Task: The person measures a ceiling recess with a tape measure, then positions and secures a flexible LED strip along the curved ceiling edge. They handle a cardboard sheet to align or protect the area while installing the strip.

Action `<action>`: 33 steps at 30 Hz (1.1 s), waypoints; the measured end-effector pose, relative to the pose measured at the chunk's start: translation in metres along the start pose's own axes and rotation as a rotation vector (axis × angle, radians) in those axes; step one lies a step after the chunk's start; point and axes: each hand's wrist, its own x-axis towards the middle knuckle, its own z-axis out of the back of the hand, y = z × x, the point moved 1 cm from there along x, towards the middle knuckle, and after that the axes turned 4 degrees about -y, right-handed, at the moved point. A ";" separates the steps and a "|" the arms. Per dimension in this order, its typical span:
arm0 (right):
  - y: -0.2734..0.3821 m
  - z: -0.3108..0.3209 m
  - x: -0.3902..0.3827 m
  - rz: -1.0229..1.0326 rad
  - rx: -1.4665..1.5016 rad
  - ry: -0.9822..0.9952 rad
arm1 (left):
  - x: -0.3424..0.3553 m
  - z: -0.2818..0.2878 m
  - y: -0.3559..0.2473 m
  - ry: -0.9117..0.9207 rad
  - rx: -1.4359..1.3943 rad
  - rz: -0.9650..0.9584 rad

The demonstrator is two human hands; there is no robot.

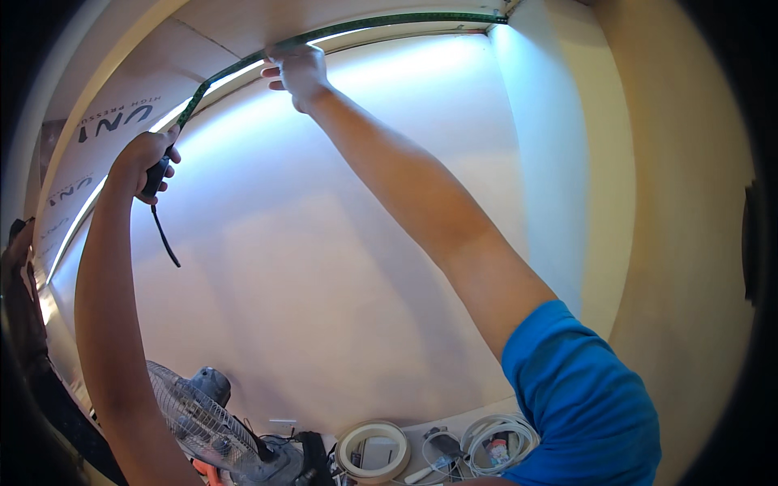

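Note:
My left hand (144, 158), raised at the upper left, is wrapped round the dark case of a tape measure (156, 176). A black wrist strap (165, 236) dangles below the case. The green blade (381, 22) is pulled out along the lit ceiling edge and reaches the corner at the upper right. It bends between the case and my right hand (301, 74). That hand is up against the blade, its upper fingers at the strip and the other fingers jutting left. Part of its grip is hidden.
Printed ceiling boards (105, 101) lie above the white wall (348, 235). A bright light strip runs along the ceiling gap. Below are a grey fan (203, 413), a roll of tape (350, 447) and coiled white cable (527, 441). A side wall (673, 202) stands right.

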 end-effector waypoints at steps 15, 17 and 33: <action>0.017 0.072 0.030 0.052 -0.067 0.001 | 0.008 -0.005 -0.009 -0.071 0.095 0.079; 0.020 0.077 0.032 0.047 -0.063 -0.006 | 0.008 -0.004 -0.007 -0.069 0.094 0.081; 0.028 0.080 0.030 -0.002 -0.072 -0.023 | 0.018 -0.006 -0.004 -0.087 0.089 0.116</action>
